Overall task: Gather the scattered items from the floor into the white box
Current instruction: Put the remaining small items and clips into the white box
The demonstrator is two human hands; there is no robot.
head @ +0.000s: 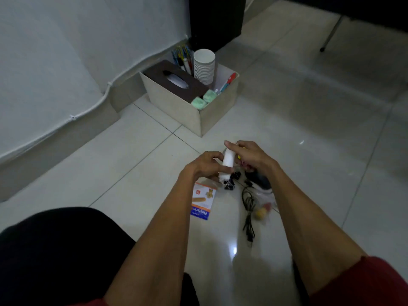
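The white box [176,100] stands on the floor by the wall, holding a brown tissue box [174,80], a stack of white cups [204,66], pens [182,56] and two green rolls [204,99]. In front of it my left hand [204,165] and my right hand [249,155] both grip a white tube-shaped object [228,161], held above the floor. Something yellow shows under my right fingers. Below my hands lie a plaster packet [202,200], black binder clips [230,184], a black cable [248,208], a dark mouse-like object [260,180] and a clear bag with yellow and red bits [262,209].
A white wall with a cable along it runs down the left. A dark cabinet [216,18] stands behind the box. A metal furniture leg [331,34] is at the upper right. My knee in black cloth [55,250] fills the lower left. Pale tiles spread to the right.
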